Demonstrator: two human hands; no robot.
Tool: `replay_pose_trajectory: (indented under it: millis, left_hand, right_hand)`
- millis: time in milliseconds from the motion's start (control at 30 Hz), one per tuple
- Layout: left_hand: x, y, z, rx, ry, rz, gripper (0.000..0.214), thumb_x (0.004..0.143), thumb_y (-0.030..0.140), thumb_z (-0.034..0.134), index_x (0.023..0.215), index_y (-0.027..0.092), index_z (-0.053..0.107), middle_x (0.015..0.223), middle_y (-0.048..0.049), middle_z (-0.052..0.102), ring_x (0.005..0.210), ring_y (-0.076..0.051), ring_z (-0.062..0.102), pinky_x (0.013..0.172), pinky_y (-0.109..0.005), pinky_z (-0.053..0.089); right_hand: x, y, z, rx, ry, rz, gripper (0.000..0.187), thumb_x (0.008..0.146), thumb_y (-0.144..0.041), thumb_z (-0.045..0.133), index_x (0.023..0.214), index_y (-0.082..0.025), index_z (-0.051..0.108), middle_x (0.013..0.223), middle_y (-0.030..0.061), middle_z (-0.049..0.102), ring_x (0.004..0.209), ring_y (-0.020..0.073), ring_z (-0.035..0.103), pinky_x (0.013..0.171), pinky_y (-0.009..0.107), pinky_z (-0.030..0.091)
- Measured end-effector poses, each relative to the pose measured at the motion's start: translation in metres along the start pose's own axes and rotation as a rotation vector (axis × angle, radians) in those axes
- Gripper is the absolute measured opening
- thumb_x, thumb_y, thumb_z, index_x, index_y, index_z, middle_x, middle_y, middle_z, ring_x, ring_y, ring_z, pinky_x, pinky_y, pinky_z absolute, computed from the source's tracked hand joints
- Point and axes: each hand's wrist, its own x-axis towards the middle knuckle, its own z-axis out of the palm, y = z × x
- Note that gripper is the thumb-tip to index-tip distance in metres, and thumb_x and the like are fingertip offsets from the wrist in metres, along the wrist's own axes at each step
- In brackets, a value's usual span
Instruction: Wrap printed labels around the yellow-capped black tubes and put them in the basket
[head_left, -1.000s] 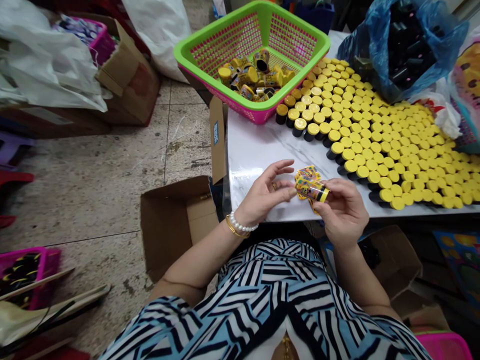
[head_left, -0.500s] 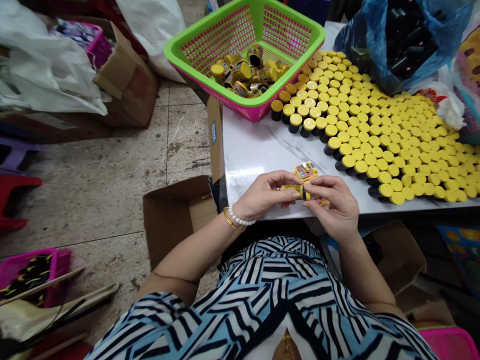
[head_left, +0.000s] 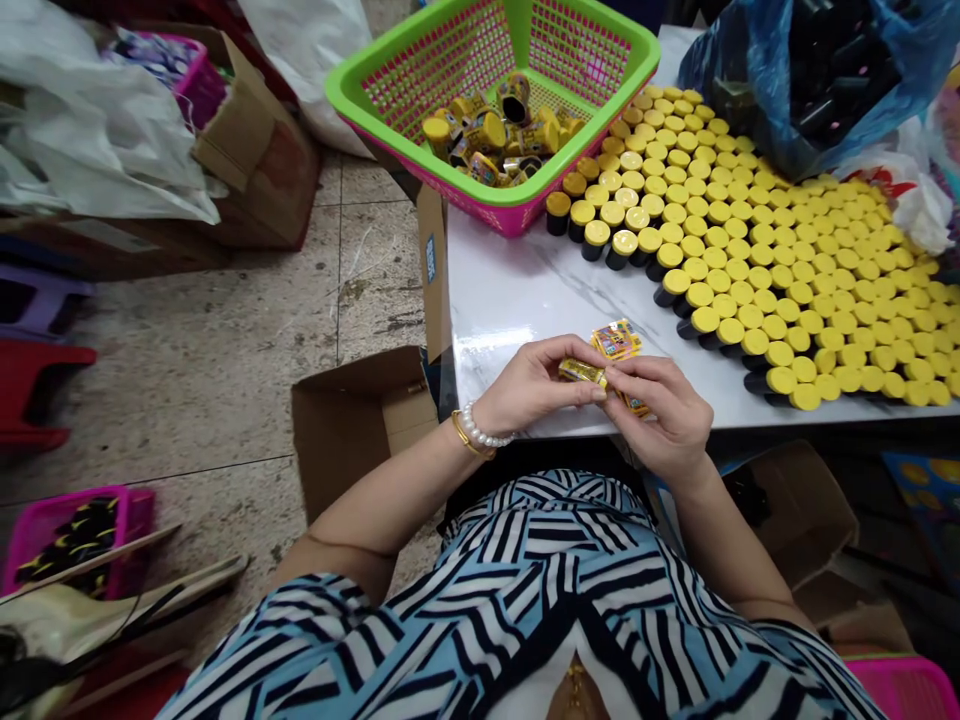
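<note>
Yellow-labelled bottle (head_left: 581,372); left hand (head_left: 531,382), right hand (head_left: 660,412) pinching it; marble tabletop (head_left: 517,300) edge just below

A packing workshop: rows of yellow-capped black bottles (head_left: 750,300) cover a white desk (head_left: 510,300), with a cardboard box (head_left: 360,430) and a pink plastic basket (head_left: 75,530) on the tiled floor (head_left: 225,300) at left.

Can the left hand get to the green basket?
Probably yes. The left hand is busy with a yellow label, so it must let go first, but the white table between it and the green basket looks free. The yellow-capped bottles sit off to the right.
</note>
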Motion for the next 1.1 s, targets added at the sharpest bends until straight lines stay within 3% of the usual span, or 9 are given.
replay_pose_trajectory:
  millis: [100, 167, 300, 533, 633, 767, 867, 967, 1100]
  left_hand:
    - [0.000, 0.004, -0.001, -0.095, 0.035, -0.037, 0.055, 0.078, 0.039, 0.089, 0.126, 0.019, 0.070, 0.114, -0.0091, 0.072, 0.083, -0.014, 0.068, 0.069, -0.024, 0.054]
    - [0.001, 0.005, -0.001, -0.141, 0.077, -0.089, 0.056, 0.084, 0.045, 0.083, 0.131, 0.020, 0.066, 0.107, -0.0086, 0.072, 0.077, -0.014, 0.068, 0.061, -0.023, 0.052]
    - [0.002, 0.003, -0.003, -0.078, 0.090, -0.087, 0.044, 0.080, 0.039, 0.088, 0.112, 0.015, 0.071, 0.084, -0.0028, 0.069, 0.063, -0.009, 0.059, 0.059, -0.021, 0.047]
    - [0.002, 0.001, -0.001, 0.087, 0.071, 0.102, 0.036, 0.074, 0.031, 0.092, 0.101, 0.015, 0.074, 0.101, -0.0056, 0.073, 0.091, -0.014, 0.064, 0.085, -0.026, 0.050]
    - [0.001, 0.002, -0.002, 0.033, 0.050, 0.043, 0.040, 0.077, 0.036, 0.089, 0.106, 0.015, 0.072, 0.095, -0.0047, 0.072, 0.080, -0.011, 0.063, 0.075, -0.024, 0.050]
    - [0.000, 0.001, -0.004, -0.058, 0.022, -0.115, 0.041, 0.082, 0.046, 0.085, 0.096, 0.012, 0.068, 0.071, -0.0005, 0.066, 0.057, -0.008, 0.058, 0.054, -0.020, 0.045]
    - [0.000, 0.002, -0.003, -0.103, -0.026, -0.188, 0.047, 0.082, 0.053, 0.084, 0.096, 0.013, 0.066, 0.067, -0.0006, 0.067, 0.047, -0.007, 0.056, 0.044, -0.018, 0.039]
    - [-0.001, 0.005, -0.003, -0.191, -0.072, -0.207, 0.054, 0.083, 0.060, 0.080, 0.108, 0.014, 0.064, 0.068, -0.0008, 0.070, 0.041, -0.007, 0.056, 0.039, -0.016, 0.037]
    - [-0.001, 0.006, -0.003, -0.229, -0.117, -0.274, 0.057, 0.083, 0.066, 0.077, 0.101, 0.015, 0.062, 0.065, -0.0010, 0.070, 0.037, -0.008, 0.056, 0.034, -0.016, 0.034]
  right_hand:
    - [0.002, 0.005, 0.002, -0.032, 0.008, 0.031, 0.048, 0.083, -0.011, 0.079, 0.126, -0.030, 0.071, 0.113, 0.0066, 0.075, 0.106, 0.0240, 0.073, 0.096, 0.046, 0.063]
    - [0.004, 0.008, 0.000, -0.044, 0.024, 0.069, 0.043, 0.084, -0.015, 0.079, 0.124, -0.029, 0.071, 0.114, 0.0069, 0.076, 0.108, 0.0246, 0.073, 0.097, 0.047, 0.063]
    - [0.004, 0.010, -0.005, -0.061, 0.023, 0.068, 0.037, 0.085, -0.019, 0.079, 0.119, -0.030, 0.073, 0.117, 0.0070, 0.076, 0.106, 0.0246, 0.075, 0.096, 0.047, 0.065]
    - [-0.008, 0.006, 0.015, 0.276, 0.077, 0.398, 0.030, 0.084, -0.026, 0.083, 0.112, -0.024, 0.075, 0.109, 0.0070, 0.074, 0.097, 0.0204, 0.075, 0.086, 0.038, 0.068]
    - [-0.008, 0.005, 0.019, 0.396, 0.087, 0.461, 0.031, 0.084, -0.026, 0.083, 0.113, -0.024, 0.075, 0.113, 0.0067, 0.070, 0.095, 0.0183, 0.075, 0.084, 0.033, 0.068]
    - [0.002, 0.007, 0.007, 0.425, -0.038, 0.451, 0.047, 0.084, -0.026, 0.083, 0.129, -0.030, 0.071, 0.123, 0.0064, 0.066, 0.089, 0.0153, 0.073, 0.080, 0.033, 0.066]
    - [0.011, 0.009, 0.000, 0.364, -0.110, 0.393, 0.034, 0.085, -0.024, 0.082, 0.119, -0.031, 0.078, 0.117, 0.0055, 0.070, 0.100, 0.0181, 0.071, 0.091, 0.037, 0.063]
    - [0.015, 0.012, 0.003, 0.400, -0.052, 0.367, 0.016, 0.085, -0.022, 0.082, 0.099, -0.029, 0.082, 0.099, 0.0030, 0.074, 0.098, 0.0179, 0.071, 0.095, 0.038, 0.060]
    - [0.015, 0.010, 0.009, 0.423, -0.013, 0.375, 0.018, 0.085, -0.025, 0.082, 0.102, -0.028, 0.081, 0.099, 0.0042, 0.074, 0.096, 0.0194, 0.071, 0.088, 0.038, 0.061]
